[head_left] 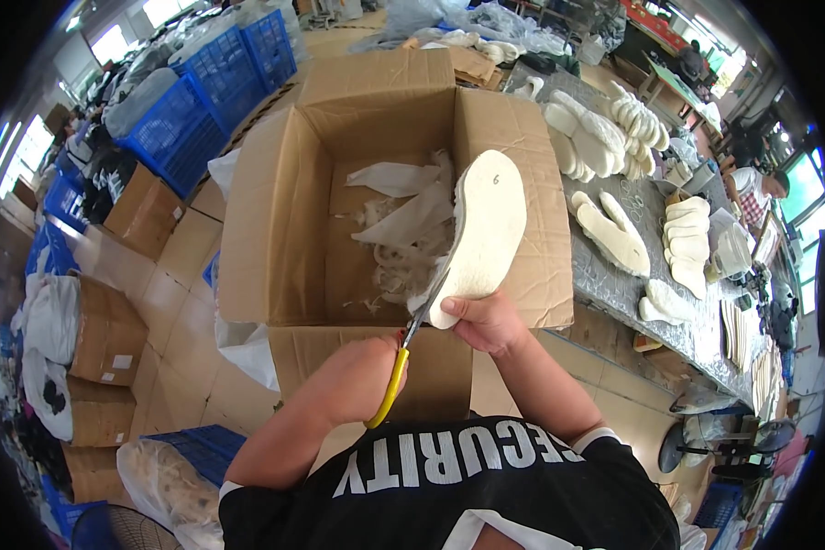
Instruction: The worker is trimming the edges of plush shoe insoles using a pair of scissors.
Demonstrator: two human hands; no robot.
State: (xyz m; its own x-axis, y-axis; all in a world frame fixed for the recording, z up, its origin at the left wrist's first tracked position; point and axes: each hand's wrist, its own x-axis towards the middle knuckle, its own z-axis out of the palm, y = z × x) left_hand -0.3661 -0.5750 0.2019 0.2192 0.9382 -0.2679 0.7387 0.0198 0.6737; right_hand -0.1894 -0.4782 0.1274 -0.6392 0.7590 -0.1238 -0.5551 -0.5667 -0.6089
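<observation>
My left hand (357,378) is closed around a pair of scissors (391,387) with yellow handles. Their blades reach up to the left edge of a cream-white shoe insole (491,215), near its heel end. My right hand (491,324) pinches that heel end, thumb on top, so the insole stands tilted with its toe end up and away from me. Both hands are over the near side of an open cardboard box (295,206). Inside it lie white trimmings and offcuts (403,211). The exact cutting point is partly hidden.
To the right, a grey worktable (582,220) carries stacks of insoles (686,240) and a loose insole pair (611,234). Blue crates (188,115) stand at the far left, cardboard cartons (110,330) at the left. A person (752,188) sits beyond the table.
</observation>
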